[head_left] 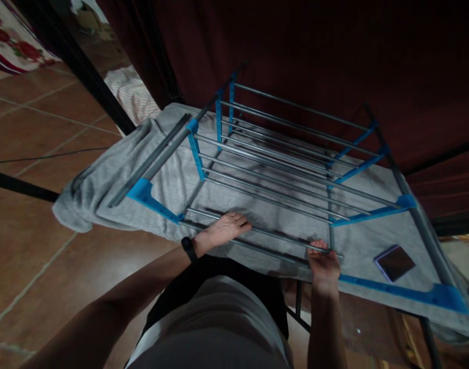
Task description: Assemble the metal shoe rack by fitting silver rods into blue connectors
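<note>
The left hand (230, 227) and right hand (324, 260), both curled round the rod (278, 236), partly hide it, its long axis running nine-thirty to three-thirty

At the right of the frame I see a dark phone (395, 263) with a purplish edge, lying on a grey blanket (92, 189). Across the top I have a dark red curtain (315, 61). At the upper left there are a flowered cloth (19, 43), a black pole (81, 66) and a striped cloth (130, 89); at the left, a thin cable (50, 155) crosses the brown tiled floor (35, 215).
</note>
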`<state>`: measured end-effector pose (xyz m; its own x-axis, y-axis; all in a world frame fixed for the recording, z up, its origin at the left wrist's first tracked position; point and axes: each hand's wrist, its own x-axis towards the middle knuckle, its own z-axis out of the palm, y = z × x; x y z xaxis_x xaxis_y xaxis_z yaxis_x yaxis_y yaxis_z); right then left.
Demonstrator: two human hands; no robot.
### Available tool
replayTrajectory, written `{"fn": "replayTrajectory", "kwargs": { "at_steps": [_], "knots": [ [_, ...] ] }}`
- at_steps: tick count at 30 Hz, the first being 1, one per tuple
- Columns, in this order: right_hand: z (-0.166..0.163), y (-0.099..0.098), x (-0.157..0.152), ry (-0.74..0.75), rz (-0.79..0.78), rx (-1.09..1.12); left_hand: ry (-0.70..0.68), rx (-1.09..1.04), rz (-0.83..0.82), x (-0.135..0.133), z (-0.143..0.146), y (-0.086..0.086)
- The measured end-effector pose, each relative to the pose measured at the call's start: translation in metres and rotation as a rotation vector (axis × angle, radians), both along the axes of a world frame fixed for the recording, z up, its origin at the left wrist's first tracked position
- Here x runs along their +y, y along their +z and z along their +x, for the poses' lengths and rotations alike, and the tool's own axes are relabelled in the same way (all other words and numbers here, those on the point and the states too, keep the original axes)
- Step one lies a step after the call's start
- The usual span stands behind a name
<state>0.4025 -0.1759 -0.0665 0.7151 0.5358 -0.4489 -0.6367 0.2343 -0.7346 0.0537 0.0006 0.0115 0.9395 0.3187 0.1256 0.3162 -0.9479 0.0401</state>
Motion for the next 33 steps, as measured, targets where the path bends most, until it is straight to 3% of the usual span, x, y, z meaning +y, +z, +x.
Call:
{"fn": "replayTrajectory", "kwargs": {
  "at_steps": [7,22,28,33],
  "knots": [
    [0.004,-0.007,0.005,-0.092,-0.008,0.071,0.002,-0.031,-0.082,0.008,0.008,-0.005],
    [0.000,-0.015,0.011,-0.135,-0.048,-0.009,0.104,-0.009,-0.163,0.015,0.008,-0.028],
    [0.005,-0.021,0.013,-0.227,0.015,0.027,0.267,-0.056,-0.223,0.022,-0.008,-0.029],
    [0.002,-0.015,0.019,-0.232,-0.033,0.070,0.402,-0.084,-0.152,0.037,-0.031,-0.029]
  ]
}}
